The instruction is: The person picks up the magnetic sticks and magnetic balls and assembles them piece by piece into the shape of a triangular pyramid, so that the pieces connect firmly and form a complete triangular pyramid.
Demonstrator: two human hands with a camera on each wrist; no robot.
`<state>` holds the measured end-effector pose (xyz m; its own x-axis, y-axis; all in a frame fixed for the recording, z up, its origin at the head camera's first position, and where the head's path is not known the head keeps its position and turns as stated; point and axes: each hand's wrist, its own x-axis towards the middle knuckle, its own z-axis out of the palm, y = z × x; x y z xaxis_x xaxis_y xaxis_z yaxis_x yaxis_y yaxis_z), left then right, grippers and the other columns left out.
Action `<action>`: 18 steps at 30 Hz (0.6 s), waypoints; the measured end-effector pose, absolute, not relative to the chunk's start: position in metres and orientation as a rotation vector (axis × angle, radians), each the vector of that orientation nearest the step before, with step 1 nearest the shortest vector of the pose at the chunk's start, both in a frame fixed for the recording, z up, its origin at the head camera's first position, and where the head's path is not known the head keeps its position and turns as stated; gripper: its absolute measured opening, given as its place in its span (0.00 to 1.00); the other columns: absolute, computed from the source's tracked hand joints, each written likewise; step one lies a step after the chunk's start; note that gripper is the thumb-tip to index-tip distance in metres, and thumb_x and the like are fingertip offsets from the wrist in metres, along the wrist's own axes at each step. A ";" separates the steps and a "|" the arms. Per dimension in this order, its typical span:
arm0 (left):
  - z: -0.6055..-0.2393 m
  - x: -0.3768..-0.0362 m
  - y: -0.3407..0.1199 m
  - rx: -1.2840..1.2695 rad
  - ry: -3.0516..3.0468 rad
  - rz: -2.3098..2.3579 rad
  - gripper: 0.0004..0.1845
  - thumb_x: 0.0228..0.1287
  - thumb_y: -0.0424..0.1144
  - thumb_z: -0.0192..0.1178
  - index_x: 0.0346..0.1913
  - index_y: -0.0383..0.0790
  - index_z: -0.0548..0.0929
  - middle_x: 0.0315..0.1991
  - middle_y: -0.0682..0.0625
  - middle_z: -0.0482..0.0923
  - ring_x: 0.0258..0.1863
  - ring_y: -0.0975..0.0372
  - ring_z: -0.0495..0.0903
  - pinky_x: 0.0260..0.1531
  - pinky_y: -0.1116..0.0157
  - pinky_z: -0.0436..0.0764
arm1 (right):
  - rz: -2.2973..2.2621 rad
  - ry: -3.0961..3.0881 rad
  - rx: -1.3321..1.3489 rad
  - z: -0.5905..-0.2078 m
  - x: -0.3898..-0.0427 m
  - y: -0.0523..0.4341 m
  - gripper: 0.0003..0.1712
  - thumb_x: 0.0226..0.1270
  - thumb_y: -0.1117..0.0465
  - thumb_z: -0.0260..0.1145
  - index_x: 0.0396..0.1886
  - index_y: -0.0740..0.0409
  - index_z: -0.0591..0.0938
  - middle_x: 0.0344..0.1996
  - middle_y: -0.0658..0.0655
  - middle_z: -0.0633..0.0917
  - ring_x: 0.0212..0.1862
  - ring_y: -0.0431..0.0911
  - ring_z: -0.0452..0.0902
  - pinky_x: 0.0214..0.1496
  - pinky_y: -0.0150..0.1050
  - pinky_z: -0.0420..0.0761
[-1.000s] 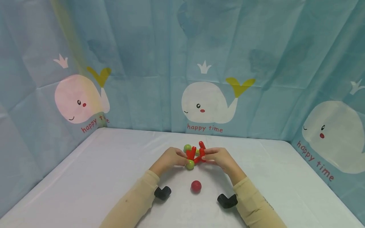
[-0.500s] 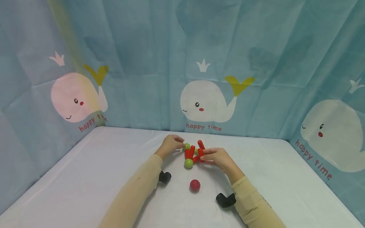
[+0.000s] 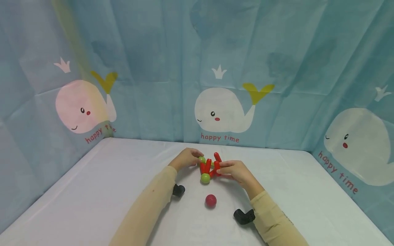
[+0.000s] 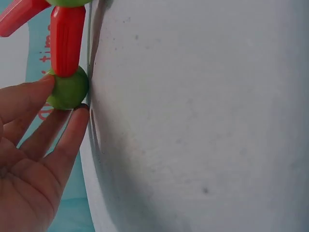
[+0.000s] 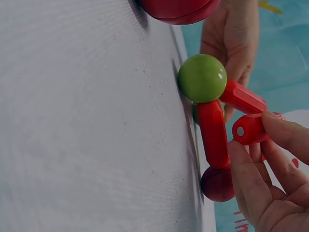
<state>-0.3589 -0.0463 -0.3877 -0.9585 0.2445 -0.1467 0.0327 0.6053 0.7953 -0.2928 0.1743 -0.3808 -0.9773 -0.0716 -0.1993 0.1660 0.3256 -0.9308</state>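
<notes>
Red magnetic-looking rods and balls stand joined in a small frame at the table's middle. My left hand (image 3: pixel 186 159) pinches the far green ball (image 4: pixel 68 91) between thumb and fingertips; a red rod (image 4: pixel 67 41) runs from it to the near green ball (image 3: pixel 205 178). My right hand (image 3: pixel 235 171) holds a raised red rod (image 5: pixel 250 129) between thumb and fingers, its holed end showing in the right wrist view. Below that, another red rod (image 5: pixel 213 133) links the near green ball to a dark red ball (image 5: pixel 218 183). Part of the frame's far side is hidden.
A loose red ball (image 3: pixel 210 201) lies on the white table (image 3: pixel 123 184) in front of the frame. Black angled pieces (image 3: pixel 244 216) sit at both forearms. A blue curtain (image 3: pixel 154 68) with printed whales hangs behind the table.
My left hand has left the near green ball, moved away from me and taken hold of the far green one. The right hand stays on its rod.
</notes>
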 end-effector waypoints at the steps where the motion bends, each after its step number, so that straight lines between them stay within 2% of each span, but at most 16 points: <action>1: -0.387 -0.358 -0.046 0.226 2.600 1.269 0.15 0.66 0.39 0.63 0.55 0.47 0.84 0.57 0.47 0.82 0.48 0.58 0.81 0.53 0.62 0.83 | -1.713 2.388 0.094 -0.381 -0.293 0.175 0.19 0.63 0.62 0.70 0.54 0.63 0.84 0.54 0.61 0.85 0.49 0.46 0.83 0.60 0.45 0.81; 10: -0.387 -0.340 -0.052 0.099 2.667 1.307 0.13 0.60 0.38 0.69 0.48 0.43 0.85 0.49 0.46 0.84 0.39 0.60 0.82 0.46 0.65 0.85 | -1.740 2.396 0.088 -0.378 -0.294 0.177 0.19 0.64 0.62 0.69 0.55 0.62 0.84 0.57 0.61 0.84 0.52 0.46 0.84 0.62 0.47 0.80; 18: -0.386 -0.324 -0.052 0.061 2.725 1.291 0.10 0.58 0.37 0.70 0.42 0.41 0.84 0.43 0.46 0.84 0.33 0.59 0.81 0.38 0.65 0.84 | -1.804 2.347 0.090 -0.370 -0.291 0.177 0.20 0.66 0.63 0.68 0.57 0.63 0.83 0.59 0.63 0.83 0.54 0.50 0.84 0.61 0.47 0.80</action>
<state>-0.3245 -0.0517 -0.3864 -0.9913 0.0899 -0.0957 -0.0171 0.6341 0.7731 -0.2913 0.1775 -0.3699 -0.9820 -0.0609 -0.1786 0.1569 0.2624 -0.9521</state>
